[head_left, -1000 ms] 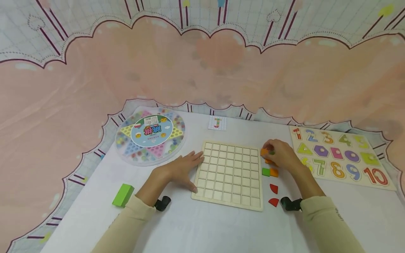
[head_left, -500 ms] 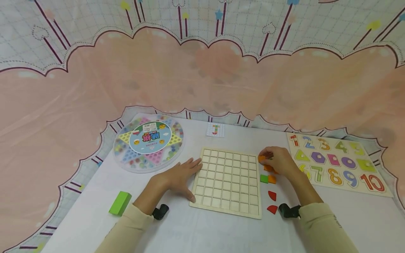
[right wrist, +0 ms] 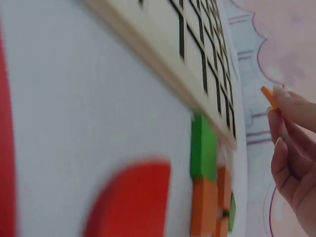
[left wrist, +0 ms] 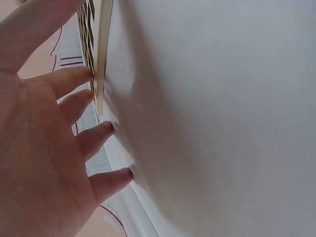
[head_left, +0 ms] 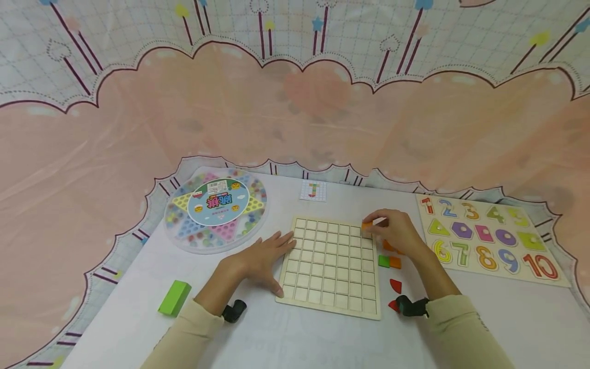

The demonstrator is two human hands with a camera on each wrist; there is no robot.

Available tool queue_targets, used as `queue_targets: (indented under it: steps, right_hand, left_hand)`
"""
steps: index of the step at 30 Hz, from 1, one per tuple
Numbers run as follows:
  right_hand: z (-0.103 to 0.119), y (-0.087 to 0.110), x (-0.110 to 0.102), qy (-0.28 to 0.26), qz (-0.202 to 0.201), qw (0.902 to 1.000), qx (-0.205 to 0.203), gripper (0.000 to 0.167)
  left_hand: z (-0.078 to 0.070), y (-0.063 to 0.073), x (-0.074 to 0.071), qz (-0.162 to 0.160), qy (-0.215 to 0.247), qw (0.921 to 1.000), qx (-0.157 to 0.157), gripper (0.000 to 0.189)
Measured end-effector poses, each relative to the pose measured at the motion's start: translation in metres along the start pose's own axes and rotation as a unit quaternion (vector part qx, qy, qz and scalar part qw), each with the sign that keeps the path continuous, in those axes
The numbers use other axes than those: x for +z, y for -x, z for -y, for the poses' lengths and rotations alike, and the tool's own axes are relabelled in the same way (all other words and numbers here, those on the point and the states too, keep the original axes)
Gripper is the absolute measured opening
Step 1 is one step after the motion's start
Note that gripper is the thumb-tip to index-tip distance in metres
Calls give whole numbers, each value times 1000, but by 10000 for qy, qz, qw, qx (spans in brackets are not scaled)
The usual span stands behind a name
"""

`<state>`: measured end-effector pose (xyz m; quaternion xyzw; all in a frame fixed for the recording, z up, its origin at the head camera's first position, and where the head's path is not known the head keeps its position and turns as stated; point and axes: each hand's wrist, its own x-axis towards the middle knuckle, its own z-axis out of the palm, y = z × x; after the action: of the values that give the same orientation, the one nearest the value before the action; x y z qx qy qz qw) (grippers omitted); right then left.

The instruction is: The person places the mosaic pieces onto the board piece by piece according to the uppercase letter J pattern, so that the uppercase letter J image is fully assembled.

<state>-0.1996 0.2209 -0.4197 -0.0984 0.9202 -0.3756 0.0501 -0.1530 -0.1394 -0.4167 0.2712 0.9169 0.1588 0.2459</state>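
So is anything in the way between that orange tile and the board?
Nothing visible: the right hand's grip holds the orange tile over the far right corner of the wooden grid board; the left hand is at its left edge.

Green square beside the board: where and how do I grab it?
Pinch the green square by its near and far edges, probably best from above. It lies flat, its right side against the orange square and its left close to the board. The near side is open; more orange pieces lie beyond the far side.
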Motion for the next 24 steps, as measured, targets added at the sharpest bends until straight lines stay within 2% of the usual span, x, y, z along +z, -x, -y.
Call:
queue_targets:
  steps: [8,18,24]
  right_hand:
    - [18,-6,26,-237,-16,9994,-260,16]
    - [33,-12,54,-149,303,9977,-580,21]
    - [45,-18,64,-120,388,9981,-469,18]
  left_hand:
    - [1,0,1,36,-149,9998,89,115]
    - [1,-3,4,47,-79,10000,-5,116]
    - [3,-5,2,20,-1,10000,-14,115]
